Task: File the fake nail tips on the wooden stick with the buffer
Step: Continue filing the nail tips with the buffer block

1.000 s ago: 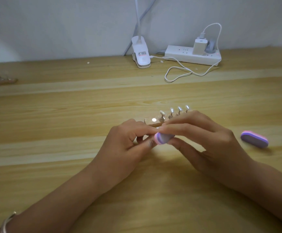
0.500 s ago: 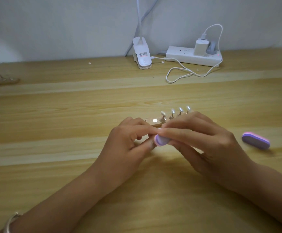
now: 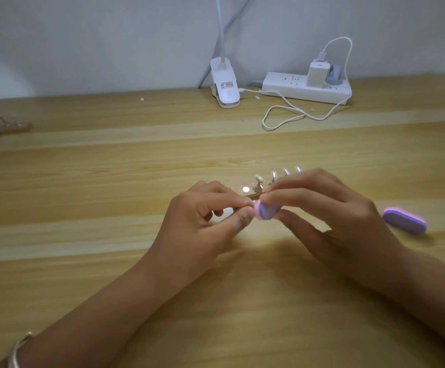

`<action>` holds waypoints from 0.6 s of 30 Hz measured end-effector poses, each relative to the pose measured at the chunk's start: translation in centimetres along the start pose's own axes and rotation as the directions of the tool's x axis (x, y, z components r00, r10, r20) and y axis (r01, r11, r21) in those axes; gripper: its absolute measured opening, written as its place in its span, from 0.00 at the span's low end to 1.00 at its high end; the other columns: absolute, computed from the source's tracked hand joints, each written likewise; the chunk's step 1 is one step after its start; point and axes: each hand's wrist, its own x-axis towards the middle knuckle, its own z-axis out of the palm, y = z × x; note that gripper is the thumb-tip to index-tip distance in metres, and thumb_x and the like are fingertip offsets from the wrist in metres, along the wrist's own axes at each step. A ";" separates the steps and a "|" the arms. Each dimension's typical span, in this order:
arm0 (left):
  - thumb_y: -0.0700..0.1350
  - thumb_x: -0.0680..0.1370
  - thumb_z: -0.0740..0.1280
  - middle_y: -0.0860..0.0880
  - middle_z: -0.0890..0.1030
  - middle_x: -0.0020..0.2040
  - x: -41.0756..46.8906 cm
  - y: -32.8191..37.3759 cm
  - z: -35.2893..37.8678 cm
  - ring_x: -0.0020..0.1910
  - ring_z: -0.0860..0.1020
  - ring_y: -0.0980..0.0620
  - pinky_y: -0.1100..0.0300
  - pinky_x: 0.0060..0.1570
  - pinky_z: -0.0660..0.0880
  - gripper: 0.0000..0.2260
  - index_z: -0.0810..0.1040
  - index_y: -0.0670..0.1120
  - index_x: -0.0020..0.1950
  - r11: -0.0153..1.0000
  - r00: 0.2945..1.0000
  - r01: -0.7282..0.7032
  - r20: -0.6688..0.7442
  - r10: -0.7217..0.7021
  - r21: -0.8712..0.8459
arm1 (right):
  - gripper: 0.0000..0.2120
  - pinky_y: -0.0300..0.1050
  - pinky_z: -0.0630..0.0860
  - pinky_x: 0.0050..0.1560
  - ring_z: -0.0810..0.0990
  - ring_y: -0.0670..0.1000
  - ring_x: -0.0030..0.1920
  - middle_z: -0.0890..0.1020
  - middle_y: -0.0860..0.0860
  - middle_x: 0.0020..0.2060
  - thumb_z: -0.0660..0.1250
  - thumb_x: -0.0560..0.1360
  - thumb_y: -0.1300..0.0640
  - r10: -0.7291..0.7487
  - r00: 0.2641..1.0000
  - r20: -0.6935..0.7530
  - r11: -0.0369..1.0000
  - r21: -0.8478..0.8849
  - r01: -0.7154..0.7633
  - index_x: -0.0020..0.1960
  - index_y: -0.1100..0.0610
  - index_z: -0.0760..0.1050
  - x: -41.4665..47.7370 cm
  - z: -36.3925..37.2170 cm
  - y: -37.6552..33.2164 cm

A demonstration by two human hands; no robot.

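- The pale, striped wooden table (image 3: 109,181) fills the view and runs to a grey wall at the far edge.
- The right hand (image 3: 343,221) grips a small purple-and-pink oval buffer (image 3: 265,211) between thumb and curled fingers. The buffer's left end pokes out towards the other hand.
- The left hand (image 3: 202,227) is curled, with thumb and forefinger closed to a pinch right at that end. I cannot tell what, if anything, sits between them.
- A white power strip (image 3: 303,88) with a plugged-in charger lies far right by the wall.
- A white lamp clamp (image 3: 225,86) stands to its left, and a looped white cable (image 3: 282,118) trails nearer.
- A second purple-and-pink buffer (image 3: 404,220) lies on the table, right of the right hand.
- The short light wooden stick (image 3: 245,189) lies just beyond the fingertips, its right part hidden by the right hand.
- Pale fake nail tips (image 3: 258,179) stand along it.
- A silver bangle (image 3: 16,351) circles the left wrist.
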 end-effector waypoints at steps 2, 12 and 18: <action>0.46 0.71 0.71 0.60 0.80 0.37 0.0 0.0 0.0 0.35 0.72 0.59 0.69 0.38 0.65 0.06 0.86 0.50 0.47 0.999 1.000 0.021 0.013 -0.020 -0.041 | 0.06 0.49 0.76 0.56 0.82 0.57 0.51 0.83 0.56 0.51 0.70 0.76 0.67 -0.004 1.000 -0.009 1.000 0.014 0.005 0.53 0.64 0.83 0.0 0.2 -0.1; 0.46 0.75 0.69 0.46 0.85 0.40 -0.1 0.0 0.0 0.39 0.77 0.35 0.41 0.38 0.73 0.09 0.86 0.46 0.51 0.987 0.997 0.047 0.071 -0.036 -0.156 | 0.07 0.48 0.77 0.57 0.83 0.54 0.52 0.83 0.55 0.52 0.71 0.76 0.66 -0.002 1.000 -0.013 0.997 0.074 0.003 0.54 0.63 0.83 0.0 0.0 -0.8; 0.44 0.77 0.69 0.47 0.84 0.39 -0.1 0.0 0.2 0.37 0.78 0.40 0.45 0.40 0.76 0.06 0.86 0.45 0.46 0.985 0.995 0.068 0.077 -0.057 -0.156 | 0.07 0.50 0.78 0.56 0.83 0.55 0.53 0.83 0.56 0.49 0.70 0.78 0.63 0.053 0.998 -0.029 0.997 0.063 -0.051 0.54 0.64 0.82 0.1 -0.6 -0.1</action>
